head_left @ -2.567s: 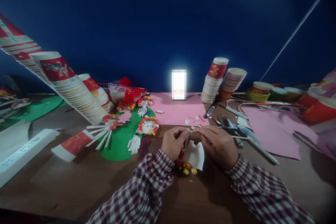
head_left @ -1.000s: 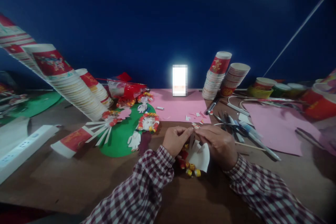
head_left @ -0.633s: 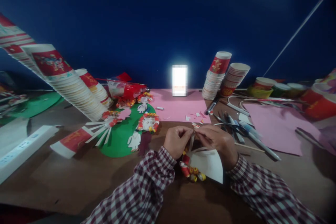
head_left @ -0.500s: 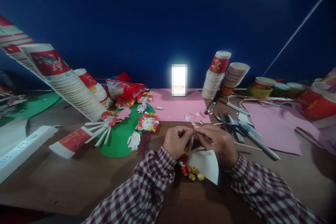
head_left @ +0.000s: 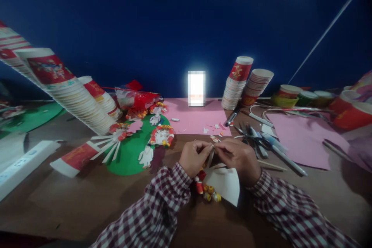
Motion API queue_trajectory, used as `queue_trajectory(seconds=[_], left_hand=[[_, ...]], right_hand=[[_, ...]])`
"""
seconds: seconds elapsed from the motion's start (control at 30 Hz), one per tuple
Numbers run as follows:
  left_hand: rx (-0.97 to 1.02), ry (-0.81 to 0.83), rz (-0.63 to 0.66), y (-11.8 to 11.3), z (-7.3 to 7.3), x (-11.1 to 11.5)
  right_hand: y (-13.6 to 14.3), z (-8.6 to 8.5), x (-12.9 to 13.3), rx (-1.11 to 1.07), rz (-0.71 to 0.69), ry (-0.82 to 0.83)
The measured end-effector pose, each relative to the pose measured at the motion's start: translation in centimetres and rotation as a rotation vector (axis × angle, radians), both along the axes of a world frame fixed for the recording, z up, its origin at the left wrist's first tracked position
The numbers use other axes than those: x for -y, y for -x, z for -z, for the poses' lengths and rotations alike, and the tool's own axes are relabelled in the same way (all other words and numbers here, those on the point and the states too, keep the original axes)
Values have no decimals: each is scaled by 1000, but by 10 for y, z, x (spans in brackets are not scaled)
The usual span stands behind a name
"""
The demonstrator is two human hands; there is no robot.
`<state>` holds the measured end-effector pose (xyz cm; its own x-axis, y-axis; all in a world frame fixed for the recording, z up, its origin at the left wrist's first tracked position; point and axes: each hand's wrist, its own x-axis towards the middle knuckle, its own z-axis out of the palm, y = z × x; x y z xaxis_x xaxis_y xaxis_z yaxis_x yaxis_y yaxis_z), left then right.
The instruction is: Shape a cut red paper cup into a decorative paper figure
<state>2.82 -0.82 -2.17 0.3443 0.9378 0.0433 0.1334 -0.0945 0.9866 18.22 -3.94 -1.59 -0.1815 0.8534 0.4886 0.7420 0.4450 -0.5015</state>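
My left hand (head_left: 194, 157) and my right hand (head_left: 241, 159) meet over the front middle of the table, thumbs and forefingers pinched close together. Between them they grip a narrow paper strip (head_left: 211, 157), part of a cut paper cup. Its white fan-shaped piece (head_left: 227, 183) spreads below my right palm. Red and yellow curled strips (head_left: 209, 192) of the same cup hang beneath the fingers. The exact fold at my fingertips is too small to make out.
Tall stacks of paper cups (head_left: 75, 97) lean at the left, beside a power strip (head_left: 24, 166). Curled paper rings (head_left: 162, 136) and white cutouts lie on green card (head_left: 123, 166). Scissors (head_left: 263, 139) and pens lie right of my hands; pink sheets (head_left: 302, 139) lie beyond.
The whole view has shifted slightly, so things appear a little further left. My hands keep their pinch on the strip, and the curled strips below have tilted a little.
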Motion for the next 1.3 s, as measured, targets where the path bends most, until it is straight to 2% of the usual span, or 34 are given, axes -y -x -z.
queue_trajectory(seconds=[0.57, 1.13, 1.3], left_hand=[[20, 150, 34, 1, -1, -3], [-25, 89, 54, 2, 3, -6], [-19, 103, 64, 3, 5, -7]], right_hand=[[2, 2, 1, 13, 40, -36], [3, 1, 1, -16, 29, -28], [2, -1, 0, -92, -11, 75]])
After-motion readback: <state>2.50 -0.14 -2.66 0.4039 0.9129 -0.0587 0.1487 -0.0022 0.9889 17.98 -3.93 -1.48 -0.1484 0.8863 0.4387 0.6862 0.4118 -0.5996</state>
